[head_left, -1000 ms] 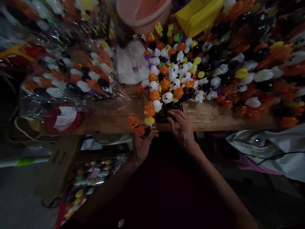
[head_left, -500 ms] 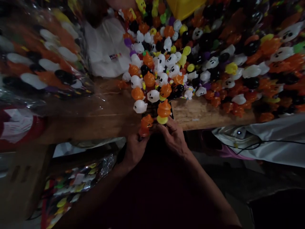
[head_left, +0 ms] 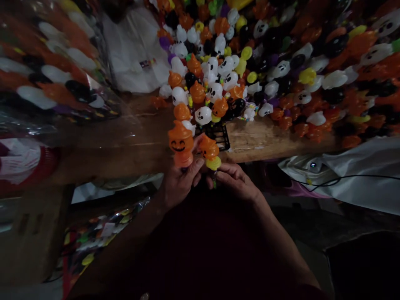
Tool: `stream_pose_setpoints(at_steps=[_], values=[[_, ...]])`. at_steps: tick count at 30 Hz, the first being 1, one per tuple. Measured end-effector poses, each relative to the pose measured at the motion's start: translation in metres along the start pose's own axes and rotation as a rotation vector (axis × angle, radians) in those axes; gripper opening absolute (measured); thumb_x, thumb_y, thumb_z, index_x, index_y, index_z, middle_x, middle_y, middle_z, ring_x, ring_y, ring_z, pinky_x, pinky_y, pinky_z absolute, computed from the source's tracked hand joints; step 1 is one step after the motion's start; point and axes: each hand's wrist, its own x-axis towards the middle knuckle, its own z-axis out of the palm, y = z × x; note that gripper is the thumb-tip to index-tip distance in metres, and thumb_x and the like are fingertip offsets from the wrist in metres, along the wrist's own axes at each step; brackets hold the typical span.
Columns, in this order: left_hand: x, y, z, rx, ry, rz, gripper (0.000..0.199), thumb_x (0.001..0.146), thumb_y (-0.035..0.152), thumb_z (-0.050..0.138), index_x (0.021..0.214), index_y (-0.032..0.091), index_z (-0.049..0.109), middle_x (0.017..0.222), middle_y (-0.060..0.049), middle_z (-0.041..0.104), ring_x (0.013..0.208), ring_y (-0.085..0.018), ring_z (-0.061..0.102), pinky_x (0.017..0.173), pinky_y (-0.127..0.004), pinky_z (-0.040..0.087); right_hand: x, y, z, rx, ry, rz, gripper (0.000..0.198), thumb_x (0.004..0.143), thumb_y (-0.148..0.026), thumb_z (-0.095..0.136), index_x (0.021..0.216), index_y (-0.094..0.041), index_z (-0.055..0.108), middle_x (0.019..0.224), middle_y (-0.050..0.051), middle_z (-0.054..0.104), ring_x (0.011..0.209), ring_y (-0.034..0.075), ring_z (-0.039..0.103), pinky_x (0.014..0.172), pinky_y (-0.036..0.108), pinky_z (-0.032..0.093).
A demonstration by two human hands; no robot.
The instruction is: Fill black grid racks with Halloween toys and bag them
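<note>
My left hand (head_left: pixel 178 185) is closed on an orange pumpkin-topped stick toy (head_left: pixel 181 143) with a smiling black face and a translucent orange collar. Its upper end stands up from my fist. In my right hand (head_left: pixel 236 180), the fingers pinch the stem of a second pumpkin-topped toy (head_left: pixel 209 146), which has a yellow collar. My left fingertips lie close beside this second toy; whether they touch it I cannot tell. Just beyond the hands, a black rack (head_left: pixel 222 137) holds several upright toys with white ghost heads (head_left: pixel 203 115) and orange pumpkin heads (head_left: pixel 197 92).
A large pile of similar toys (head_left: pixel 281 68) covers the back and right of the wooden table (head_left: pixel 134 148). Clear plastic bags of toys (head_left: pixel 53 75) lie at left, near a red basket (head_left: pixel 51 160). A white bag (head_left: pixel 134 54) sits behind; white cloth with a cable (head_left: pixel 353 179) is at right.
The toy in my left hand has risen and turned its face toward me. My right hand has drawn the yellow-collared toy nearer, uncovering part of the black rack.
</note>
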Motion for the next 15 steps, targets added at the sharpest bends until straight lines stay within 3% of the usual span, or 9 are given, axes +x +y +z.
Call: stream_pose_setpoints(at_steps=[4,9,13,15], values=[[0.006,-0.003,0.001,-0.077,-0.052,-0.056,0.055,0.084,0.051,0.074,0.131,0.023,0.065,0.082,-0.002,0.066,0.040,-0.006,0.038,0.034,-0.022,0.030,-0.004,0.006,0.007,0.112,0.014,0.029,0.045,0.095,-0.058,0.059,0.090,-0.015,0.073,0.076,0.003,0.063,0.064,0.010,0.048,0.061,0.024,0.040],[-0.001,-0.009,-0.005,0.106,-0.060,0.004,0.047,0.092,0.048,0.066,0.131,0.022,0.065,0.074,0.000,0.063,0.041,-0.006,0.037,0.037,-0.022,0.030,-0.007,0.000,0.006,-0.090,0.153,0.037,0.035,0.091,-0.051,0.067,0.083,-0.017,0.071,0.076,0.001,0.067,0.066,0.011,0.053,0.066,0.024,0.045],[-0.006,-0.004,-0.015,0.093,0.127,0.138,0.036,0.099,0.042,0.060,0.131,0.027,0.065,0.108,-0.006,0.074,0.045,-0.005,0.041,0.040,-0.023,0.031,-0.002,-0.002,-0.005,-0.495,0.422,-0.100,0.019,0.092,-0.035,0.064,0.089,-0.018,0.071,0.084,0.002,0.069,0.077,0.014,0.060,0.075,0.027,0.048],[-0.002,-0.001,-0.019,0.016,0.247,0.207,0.029,0.099,0.039,0.061,0.123,0.025,0.069,0.109,-0.007,0.075,0.048,-0.006,0.045,0.043,-0.024,0.036,0.010,0.002,-0.011,-0.632,0.565,-0.171,0.017,0.091,-0.033,0.064,0.088,-0.018,0.071,0.082,0.002,0.068,0.075,0.015,0.059,0.073,0.027,0.047]])
